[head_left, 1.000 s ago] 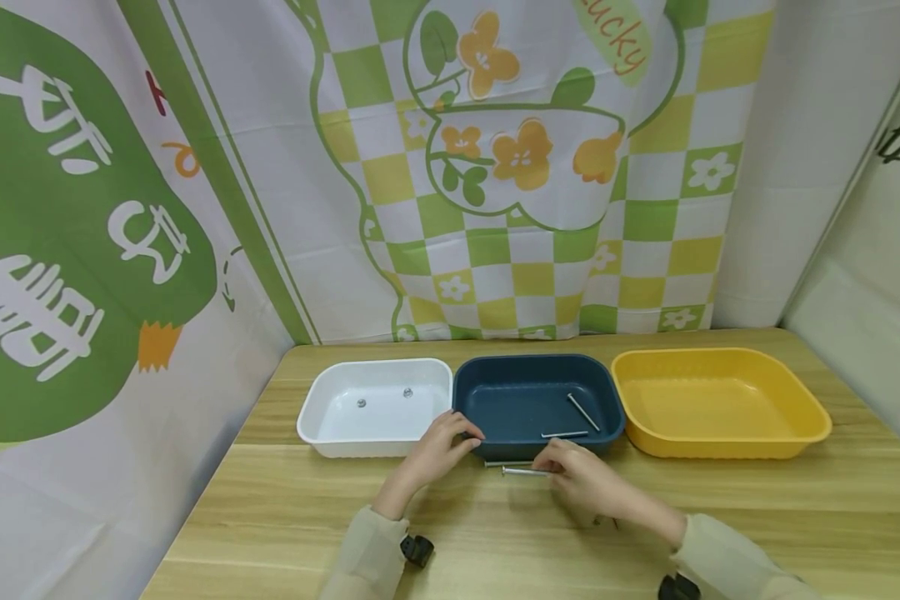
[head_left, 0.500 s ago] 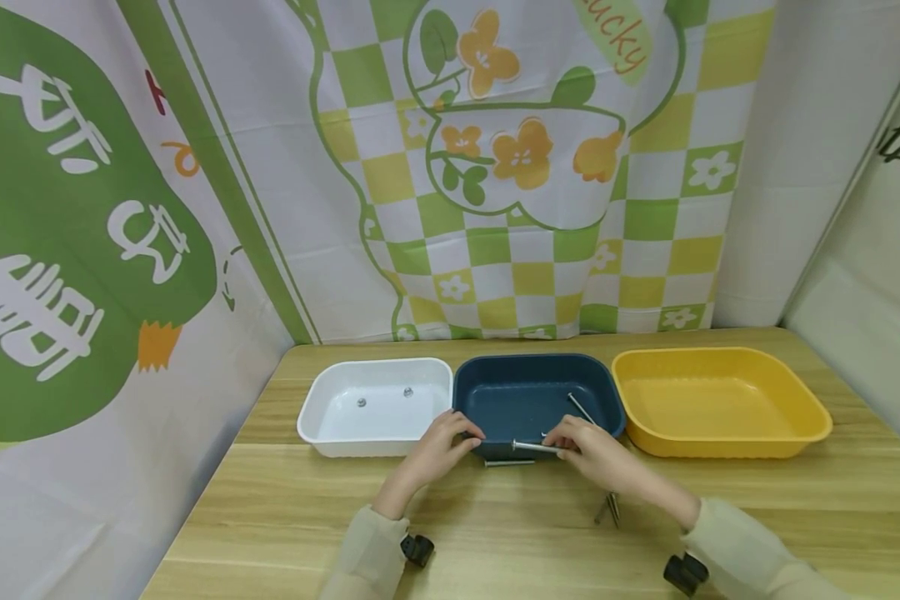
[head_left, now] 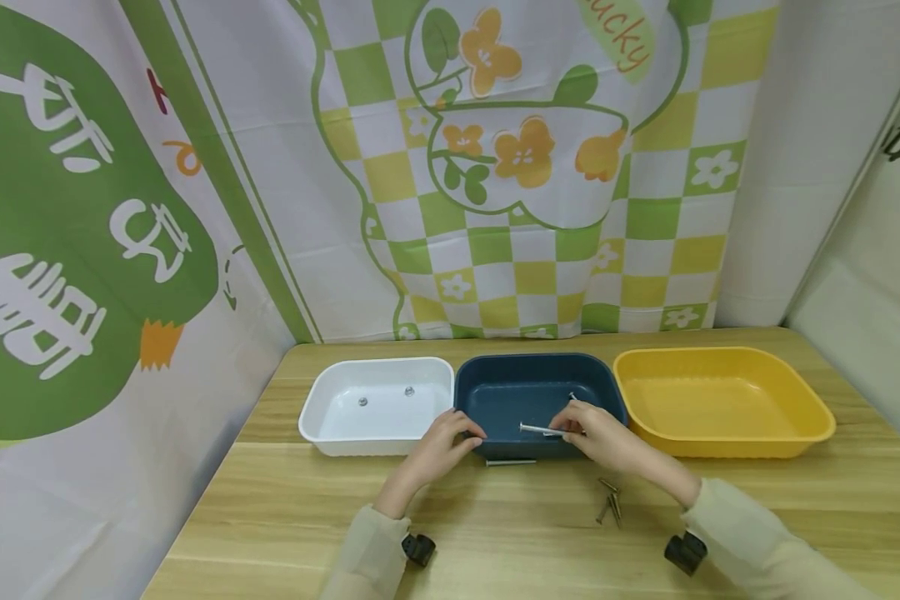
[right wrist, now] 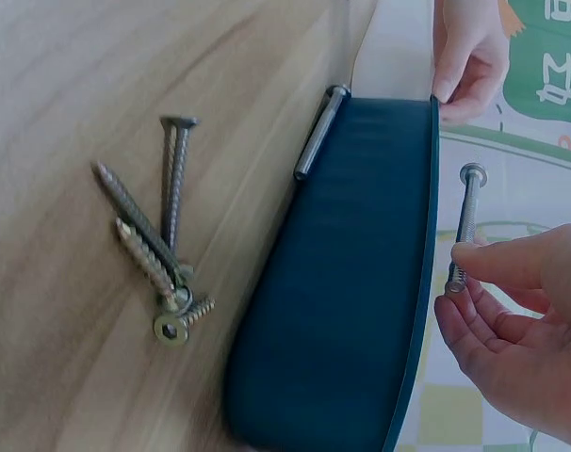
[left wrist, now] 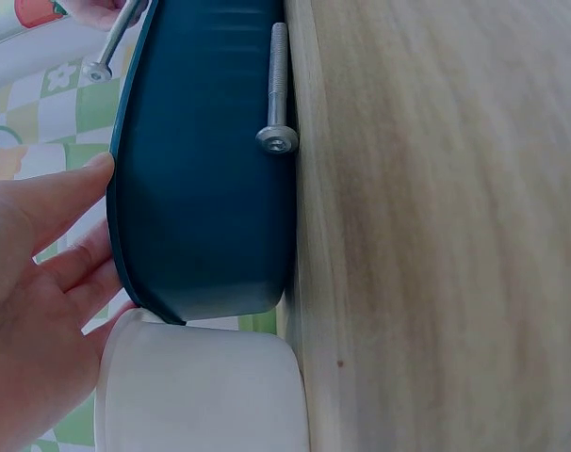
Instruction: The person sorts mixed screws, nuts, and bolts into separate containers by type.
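Observation:
My right hand (head_left: 600, 437) pinches a long silver bolt (right wrist: 470, 212) near its threaded end between thumb and fingers. The bolt lies nearly level over the front rim of the dark blue tray (head_left: 495, 408), its round head toward the left. At that tray's front left corner, my left hand (head_left: 438, 454) holds the rim, thumb and fingertips against it. Another silver bolt (left wrist: 278, 89) lies on the table along the tray's front wall. Inside the tray, the right hand mostly hides the bolts; one bolt head (head_left: 573, 397) shows past the fingers.
Several screws (right wrist: 172, 188) lie in a loose pile on the wooden table (head_left: 495, 533), below the right forearm. A white tray (head_left: 318, 437) with two small metal nuts (head_left: 409, 392) stands left of the blue one. To the right stands a yellow tray (head_left: 720, 400). Patterned cloth hangs behind.
My right hand has lifted the bolt from in front of the blue tray up and over its front rim. The screw pile has come into fuller view. The left hand stays at the rim.

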Available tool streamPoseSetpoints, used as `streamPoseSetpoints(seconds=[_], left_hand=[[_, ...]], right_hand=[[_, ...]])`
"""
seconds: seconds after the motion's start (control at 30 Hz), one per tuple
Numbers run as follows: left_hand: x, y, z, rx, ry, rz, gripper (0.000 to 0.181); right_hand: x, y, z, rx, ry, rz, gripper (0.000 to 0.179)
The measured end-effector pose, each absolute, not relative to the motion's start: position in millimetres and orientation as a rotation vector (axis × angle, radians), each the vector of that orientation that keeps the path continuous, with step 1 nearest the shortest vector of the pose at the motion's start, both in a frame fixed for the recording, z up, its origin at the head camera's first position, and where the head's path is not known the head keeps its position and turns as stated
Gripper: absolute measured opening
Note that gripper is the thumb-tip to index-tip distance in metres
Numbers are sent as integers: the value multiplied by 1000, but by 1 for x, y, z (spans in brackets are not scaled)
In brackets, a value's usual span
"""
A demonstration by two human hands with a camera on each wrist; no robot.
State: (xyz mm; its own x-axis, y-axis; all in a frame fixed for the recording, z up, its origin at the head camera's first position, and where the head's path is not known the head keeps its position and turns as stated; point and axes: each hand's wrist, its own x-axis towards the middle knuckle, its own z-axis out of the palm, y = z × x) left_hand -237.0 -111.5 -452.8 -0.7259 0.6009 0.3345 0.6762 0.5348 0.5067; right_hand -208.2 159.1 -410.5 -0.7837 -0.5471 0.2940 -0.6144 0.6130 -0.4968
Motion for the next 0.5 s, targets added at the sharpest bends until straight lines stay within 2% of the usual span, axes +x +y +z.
streamPoseSetpoints(seconds=[0.5], left_hand=[[-236,-111,-451,-1103,-2655,-949,12]], right_hand=[[-231,167,-411,973,-2744,889,14]])
